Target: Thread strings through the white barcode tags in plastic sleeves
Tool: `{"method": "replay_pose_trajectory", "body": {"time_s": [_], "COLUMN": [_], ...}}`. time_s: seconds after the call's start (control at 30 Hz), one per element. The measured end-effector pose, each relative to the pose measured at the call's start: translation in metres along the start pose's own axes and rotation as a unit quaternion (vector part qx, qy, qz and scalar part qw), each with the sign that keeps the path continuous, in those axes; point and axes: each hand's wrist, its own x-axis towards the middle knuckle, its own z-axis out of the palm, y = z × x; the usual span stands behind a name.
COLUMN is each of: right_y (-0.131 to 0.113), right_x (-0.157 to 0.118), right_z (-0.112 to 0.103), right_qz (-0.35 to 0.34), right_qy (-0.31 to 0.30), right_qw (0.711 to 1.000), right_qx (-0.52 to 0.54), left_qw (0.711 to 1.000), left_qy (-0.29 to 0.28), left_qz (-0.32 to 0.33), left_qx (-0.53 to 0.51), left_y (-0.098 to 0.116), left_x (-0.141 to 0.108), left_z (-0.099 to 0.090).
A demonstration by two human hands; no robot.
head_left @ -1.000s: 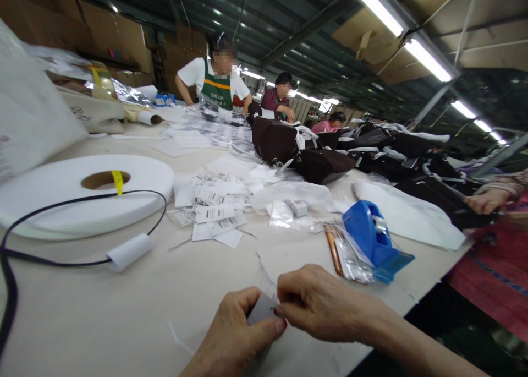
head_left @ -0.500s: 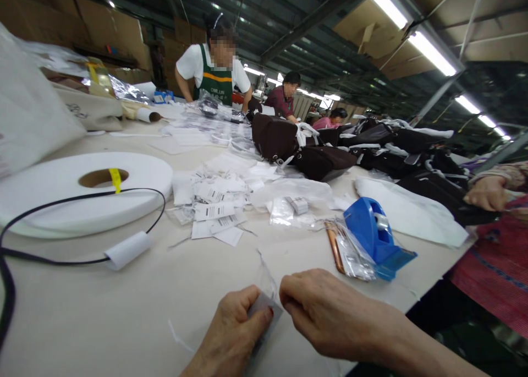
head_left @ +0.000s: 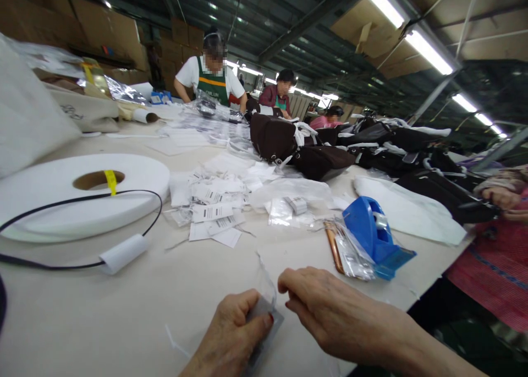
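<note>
While a white tape roll [head_left: 82, 198] lies far left on the tabletop [head_left: 124, 300] | left hand [head_left: 231, 338] grip pinches grey tag [head_left: 264, 316] at near edge | right hand [head_left: 325, 311] grip loosely curled, empty, beside tag | blue tape dispenser [head_left: 371, 236] right.

My right hand [head_left: 325, 311] is easing off the tag [head_left: 264, 311]; a second ago its fingertips were pinching it, now they sit just beside. My left hand [head_left: 231, 338] is keeping the tag, thumb sliding further over it.
</note>
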Motion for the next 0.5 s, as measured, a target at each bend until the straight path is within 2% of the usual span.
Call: {"method": "replay_pose_trajectory", "body": {"time_s": [0.2,0.27,0.3,0.33,0.37,0.43,0.5], "right_y": [0.014,0.021,0.025,0.029,0.033,0.039,0.043], "right_x": [0.004,0.010,0.013,0.016,0.020,0.025,0.029], "right_z": [0.003,0.006,0.010,0.014,0.019,0.032,0.046], "right_qz": [-0.005,0.003,0.005,0.005,0.002,-0.004,-0.011], "right_qy": [0.028,0.014,-0.004,-0.027,-0.052,-0.092,-0.113], "right_qw": [0.997,0.987,0.973,0.947,0.910,0.818,0.740], "right_qx": [0.077,0.161,0.232,0.319,0.412,0.569,0.663], "left_qw": [0.998,0.998,0.997,0.997,0.996,0.995,0.993], "left_qy": [-0.012,-0.022,-0.024,-0.027,-0.032,-0.046,-0.054], "left_qz": [0.011,0.017,0.019,0.021,0.021,0.025,0.041], "left_qx": [-0.053,-0.063,-0.069,-0.075,-0.082,-0.090,-0.093], "left_y": [0.003,0.003,0.003,0.003,0.003,0.004,0.006], "left_x": [-0.001,-0.002,-0.002,-0.002,-0.003,-0.005,-0.006], "left_z": [0.002,0.002,0.001,0.001,0.001,0.000,0.000]}}
